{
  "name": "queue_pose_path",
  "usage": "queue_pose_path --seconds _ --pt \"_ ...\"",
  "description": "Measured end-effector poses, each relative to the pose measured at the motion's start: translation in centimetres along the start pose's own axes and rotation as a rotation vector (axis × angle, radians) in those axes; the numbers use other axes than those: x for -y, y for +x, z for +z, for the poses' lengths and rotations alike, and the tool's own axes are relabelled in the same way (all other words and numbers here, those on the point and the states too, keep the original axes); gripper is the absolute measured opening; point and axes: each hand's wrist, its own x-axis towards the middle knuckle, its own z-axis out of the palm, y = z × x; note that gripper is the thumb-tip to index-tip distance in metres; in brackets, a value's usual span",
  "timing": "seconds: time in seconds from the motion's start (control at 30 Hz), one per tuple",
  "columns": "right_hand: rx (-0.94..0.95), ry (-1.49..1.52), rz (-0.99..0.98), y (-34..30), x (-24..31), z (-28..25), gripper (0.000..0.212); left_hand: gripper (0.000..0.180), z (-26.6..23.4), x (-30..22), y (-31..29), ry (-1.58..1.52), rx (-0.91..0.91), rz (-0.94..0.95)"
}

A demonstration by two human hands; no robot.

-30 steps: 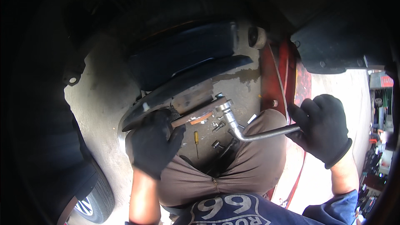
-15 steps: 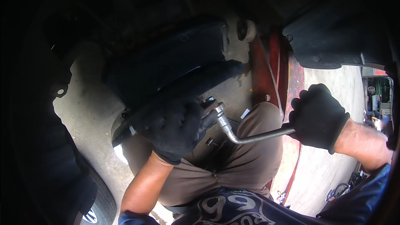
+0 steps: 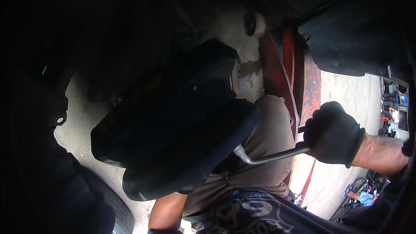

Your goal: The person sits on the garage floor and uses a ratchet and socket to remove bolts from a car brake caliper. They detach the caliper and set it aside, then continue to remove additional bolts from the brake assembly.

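My right hand [image 3: 333,134], in a black glove, is closed around the handle of a bent metal socket wrench [image 3: 271,159]. The wrench runs left from my fist, bends upward, and its socket end passes out of sight under a large dark part [image 3: 190,156] with a rounded lower edge. Behind this part my left hand is hidden; only a bit of its black glove cuff [image 3: 186,189] shows above the bare forearm. Its fingers, and anything they hold, cannot be seen. Whatever the socket sits on is covered too.
Red metal lift beams [image 3: 277,69] stand just beyond my knee. A dark underbody panel [image 3: 346,52] hangs at the upper right. A tyre [image 3: 106,199] is at the lower left, with concrete floor [image 3: 73,121] beside it. People and a bicycle [image 3: 357,188] appear far right.
My view has shifted, and the dark part now covers my left hand and the socket, which both showed before. The right hand keeps its hold and sits slightly lower in view.
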Motion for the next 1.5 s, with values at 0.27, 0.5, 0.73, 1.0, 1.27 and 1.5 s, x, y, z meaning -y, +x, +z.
queue_pose_path --seconds 0.27,0.5,0.73,1.0,1.27,1.5 --pt "-0.245 0.062 -0.172 2.5 -2.4 4.2 0.027 0.042 -1.2 -0.1 0.5 -0.02 0.166 -0.036" --pt "-0.629 0.222 -0.251 6.6 -3.9 14.3 0.026 0.038 -1.1 -1.8 1.9 0.727 -0.032 0.306" --pt "-0.467 0.332 0.055 5.5 1.6 10.3 0.046 0.032 -0.6 -1.9 0.5 0.775 -0.246 0.283" --pt "-0.365 0.754 0.336 9.3 11.1 7.0 0.046 0.021 -0.5 -1.3 1.2 0.671 -0.4 0.345" --pt "-0.296 0.425 0.616 3.7 14.2 6.6 0.032 0.023 -0.1 -0.8 1.2 0.591 -0.494 0.358" --pt "0.057 0.474 0.69 9.7 11.0 10.0 0.041 0.019 -0.1 -0.4 0.6 0.512 -0.463 0.316"
